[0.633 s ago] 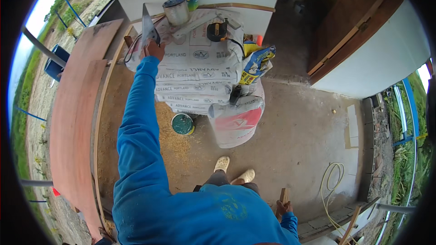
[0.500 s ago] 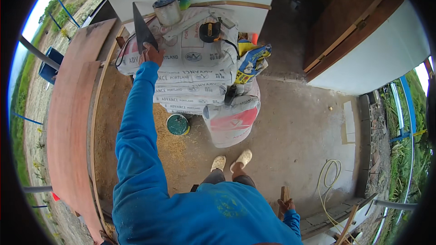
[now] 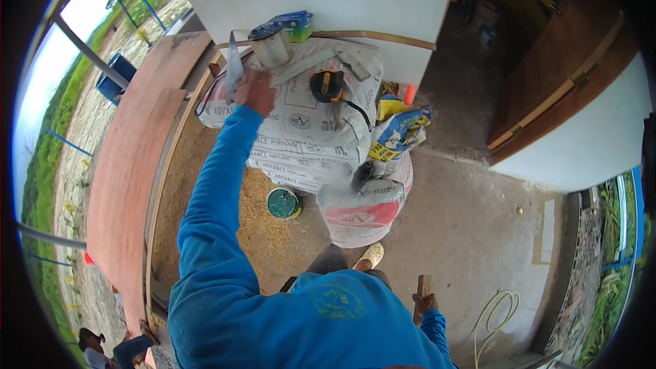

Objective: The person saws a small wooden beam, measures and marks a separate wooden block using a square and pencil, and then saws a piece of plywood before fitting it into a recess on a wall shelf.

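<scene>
My left hand (image 3: 253,92), at the end of my outstretched arm, grips a handsaw (image 3: 234,61) with a wide metal blade over stacked white cement bags (image 3: 294,150). Around it on the bags are a metal can (image 3: 271,48), a pale straight bar (image 3: 304,68) and a black tape measure (image 3: 326,87). Low at my right side, my right hand (image 3: 425,304) is closed around a short wooden piece (image 3: 422,285).
Plywood sheets (image 3: 123,198) line the left, a green bucket (image 3: 283,201) sits below the bags, and a doorway with a wooden door (image 3: 553,89) is at upper right. A coiled hose (image 3: 502,307) lies lower right. Another person (image 3: 96,345) is at the lower left.
My view has shifted, so the scene sits lower and further right. The saw blade's angle has changed. My feet have moved, and another person has come into view at lower left.
</scene>
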The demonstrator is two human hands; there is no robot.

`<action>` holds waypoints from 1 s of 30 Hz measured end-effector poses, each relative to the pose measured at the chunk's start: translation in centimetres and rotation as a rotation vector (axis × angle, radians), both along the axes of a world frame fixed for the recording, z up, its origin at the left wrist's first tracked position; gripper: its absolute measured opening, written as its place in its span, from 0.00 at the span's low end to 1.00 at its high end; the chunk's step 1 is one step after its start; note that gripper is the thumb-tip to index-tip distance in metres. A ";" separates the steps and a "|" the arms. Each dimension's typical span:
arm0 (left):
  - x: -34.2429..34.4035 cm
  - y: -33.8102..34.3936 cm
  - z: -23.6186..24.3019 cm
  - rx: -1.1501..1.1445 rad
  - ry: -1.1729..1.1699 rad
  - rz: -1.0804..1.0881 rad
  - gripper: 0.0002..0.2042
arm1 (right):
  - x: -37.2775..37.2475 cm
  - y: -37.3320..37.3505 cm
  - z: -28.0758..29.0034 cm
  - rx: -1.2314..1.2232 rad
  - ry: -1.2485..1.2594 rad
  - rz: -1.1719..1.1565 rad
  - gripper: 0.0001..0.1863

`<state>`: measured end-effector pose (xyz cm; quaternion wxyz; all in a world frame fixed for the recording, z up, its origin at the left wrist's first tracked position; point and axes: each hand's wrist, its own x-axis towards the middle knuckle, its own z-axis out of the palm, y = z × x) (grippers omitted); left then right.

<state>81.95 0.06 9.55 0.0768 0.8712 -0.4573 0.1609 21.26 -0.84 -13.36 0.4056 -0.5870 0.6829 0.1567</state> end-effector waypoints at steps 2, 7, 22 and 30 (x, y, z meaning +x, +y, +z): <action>0.0 -2.4 -0.6 0.113 -0.045 0.042 0.20 | 0.9 -1.8 0.6 -0.085 0.008 0.159 0.34; 1.3 -4.9 -2.4 0.186 -0.067 0.154 0.20 | 1.1 -4.3 2.8 -0.172 0.089 0.159 0.32; 2.5 -8.2 6.0 -0.422 0.146 -0.290 0.21 | 11.3 4.7 11.0 -0.423 -0.185 -0.209 0.27; -14.6 -4.8 1.2 -0.081 1.501 -0.905 0.07 | 16.3 7.6 8.8 -0.533 -0.369 -0.346 0.27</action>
